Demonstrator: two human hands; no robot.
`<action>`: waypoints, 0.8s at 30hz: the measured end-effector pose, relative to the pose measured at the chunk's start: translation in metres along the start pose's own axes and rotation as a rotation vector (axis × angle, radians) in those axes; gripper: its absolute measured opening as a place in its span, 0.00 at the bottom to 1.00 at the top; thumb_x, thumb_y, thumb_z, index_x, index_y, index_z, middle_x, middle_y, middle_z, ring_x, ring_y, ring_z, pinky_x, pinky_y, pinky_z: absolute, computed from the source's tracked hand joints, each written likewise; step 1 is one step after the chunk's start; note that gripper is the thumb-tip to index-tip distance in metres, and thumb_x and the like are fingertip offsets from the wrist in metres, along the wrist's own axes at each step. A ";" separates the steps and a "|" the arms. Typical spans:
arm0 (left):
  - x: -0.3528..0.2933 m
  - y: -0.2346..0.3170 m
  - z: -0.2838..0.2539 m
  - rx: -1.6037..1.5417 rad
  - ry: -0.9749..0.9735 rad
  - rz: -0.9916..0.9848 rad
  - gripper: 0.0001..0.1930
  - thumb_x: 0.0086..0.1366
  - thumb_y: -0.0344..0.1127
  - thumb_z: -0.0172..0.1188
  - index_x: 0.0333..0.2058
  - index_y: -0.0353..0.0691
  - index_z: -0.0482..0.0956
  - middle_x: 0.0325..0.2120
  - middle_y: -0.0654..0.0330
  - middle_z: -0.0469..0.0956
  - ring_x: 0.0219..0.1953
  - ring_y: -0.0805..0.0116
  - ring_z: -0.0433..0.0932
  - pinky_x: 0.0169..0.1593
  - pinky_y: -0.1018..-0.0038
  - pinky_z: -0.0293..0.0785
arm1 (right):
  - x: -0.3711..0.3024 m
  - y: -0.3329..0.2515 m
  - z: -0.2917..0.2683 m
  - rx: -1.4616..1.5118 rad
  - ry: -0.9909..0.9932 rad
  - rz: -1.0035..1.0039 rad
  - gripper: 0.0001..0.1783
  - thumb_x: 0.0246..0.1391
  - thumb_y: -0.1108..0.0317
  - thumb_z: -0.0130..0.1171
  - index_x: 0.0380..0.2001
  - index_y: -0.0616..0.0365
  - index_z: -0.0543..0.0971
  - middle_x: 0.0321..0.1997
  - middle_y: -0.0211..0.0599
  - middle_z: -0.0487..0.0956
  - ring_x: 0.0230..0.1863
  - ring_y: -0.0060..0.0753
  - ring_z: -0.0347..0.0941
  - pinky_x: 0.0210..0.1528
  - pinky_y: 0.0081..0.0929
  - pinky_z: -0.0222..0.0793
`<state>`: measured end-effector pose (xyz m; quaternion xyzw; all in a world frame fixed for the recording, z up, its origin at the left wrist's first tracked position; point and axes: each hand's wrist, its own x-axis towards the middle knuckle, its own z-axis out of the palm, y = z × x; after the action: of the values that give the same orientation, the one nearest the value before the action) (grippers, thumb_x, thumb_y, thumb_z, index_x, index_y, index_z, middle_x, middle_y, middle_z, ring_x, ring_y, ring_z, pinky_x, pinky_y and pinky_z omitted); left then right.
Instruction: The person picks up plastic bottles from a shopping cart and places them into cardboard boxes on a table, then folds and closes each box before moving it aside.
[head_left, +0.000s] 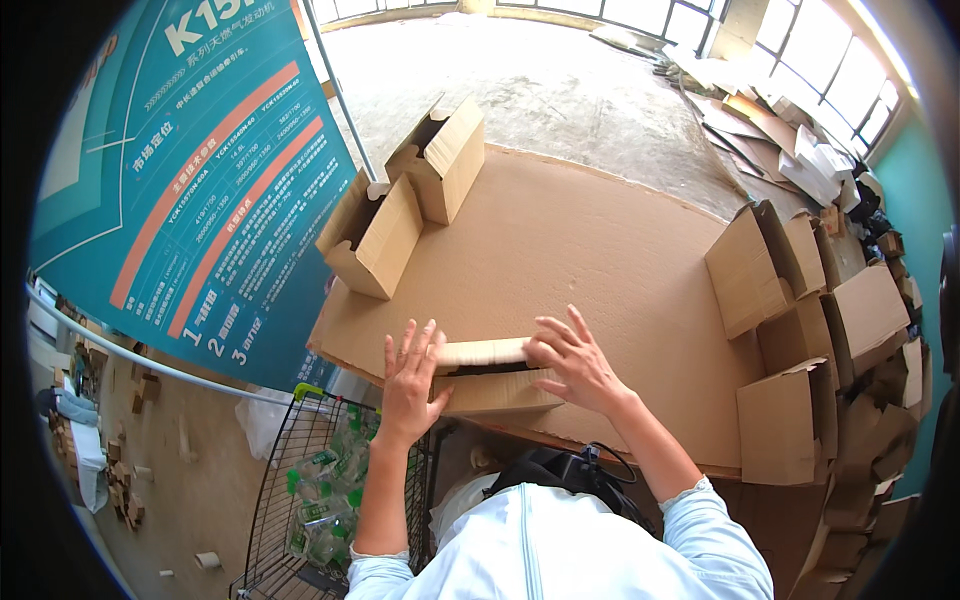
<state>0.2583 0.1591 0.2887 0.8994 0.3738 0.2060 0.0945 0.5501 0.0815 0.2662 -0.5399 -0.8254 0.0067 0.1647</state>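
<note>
A small cardboard box (500,394) lies near the front edge of a cardboard-topped table, in front of my body. Its long top flap (484,352) stands partly raised, with a dark gap below it. My left hand (408,385) is open against the box's left end, fingers stretched out and thumb along the near side. At the other end my right hand (578,368) has bent fingers closed on the flap's corner, one finger pointing up. The right fingertips are slightly blurred.
Two open-topped cardboard boxes (375,240) (450,165) stand at the table's far left. Several open boxes (780,425) crowd the right side. Left of me, a black wire cart (262,500) holds plastic bottles (325,505). A large teal banner (200,200) rises beyond it.
</note>
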 end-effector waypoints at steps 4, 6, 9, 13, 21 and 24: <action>0.004 -0.016 -0.003 0.024 -0.203 0.164 0.48 0.49 0.51 0.71 0.67 0.49 0.59 0.70 0.50 0.51 0.72 0.44 0.44 0.72 0.48 0.39 | -0.008 -0.033 -0.015 0.192 -0.213 0.037 0.48 0.47 0.43 0.66 0.70 0.37 0.60 0.76 0.38 0.49 0.77 0.50 0.36 0.76 0.58 0.35; 0.010 -0.017 -0.007 -0.032 -0.322 0.195 0.50 0.46 0.60 0.71 0.68 0.60 0.60 0.71 0.49 0.46 0.72 0.41 0.42 0.72 0.46 0.40 | -0.011 -0.033 -0.006 0.109 -0.301 0.062 0.48 0.50 0.46 0.65 0.71 0.31 0.54 0.77 0.36 0.43 0.77 0.54 0.31 0.76 0.59 0.36; 0.018 -0.025 0.000 0.006 -0.381 0.265 0.55 0.41 0.58 0.75 0.69 0.69 0.55 0.68 0.44 0.47 0.70 0.38 0.45 0.71 0.45 0.44 | -0.009 -0.030 0.003 0.002 -0.350 0.036 0.51 0.49 0.49 0.66 0.72 0.29 0.50 0.78 0.35 0.39 0.77 0.53 0.30 0.76 0.58 0.35; 0.021 -0.020 0.006 0.035 -0.405 0.295 0.52 0.43 0.48 0.76 0.68 0.66 0.58 0.58 0.41 0.59 0.63 0.42 0.58 0.68 0.50 0.54 | -0.004 -0.018 0.003 -0.017 -0.325 -0.042 0.50 0.49 0.52 0.66 0.72 0.31 0.51 0.77 0.37 0.43 0.77 0.51 0.34 0.76 0.55 0.37; -0.024 -0.021 0.004 0.090 -0.054 -0.208 0.45 0.50 0.46 0.72 0.67 0.65 0.62 0.53 0.41 0.64 0.56 0.44 0.64 0.60 0.52 0.60 | 0.085 -0.006 0.039 -0.202 -0.075 -0.178 0.41 0.54 0.62 0.60 0.70 0.38 0.57 0.75 0.43 0.52 0.76 0.51 0.42 0.76 0.53 0.38; -0.029 -0.050 -0.010 0.131 -0.033 -0.372 0.44 0.51 0.46 0.72 0.67 0.64 0.62 0.53 0.41 0.63 0.56 0.44 0.64 0.60 0.52 0.60 | 0.127 -0.034 0.071 -0.126 -0.017 -0.132 0.42 0.54 0.62 0.60 0.71 0.41 0.56 0.75 0.45 0.52 0.76 0.51 0.42 0.75 0.53 0.39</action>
<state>0.2044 0.1738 0.2727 0.8223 0.5446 0.1455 0.0784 0.4538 0.1925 0.2387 -0.4936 -0.8594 -0.0516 0.1234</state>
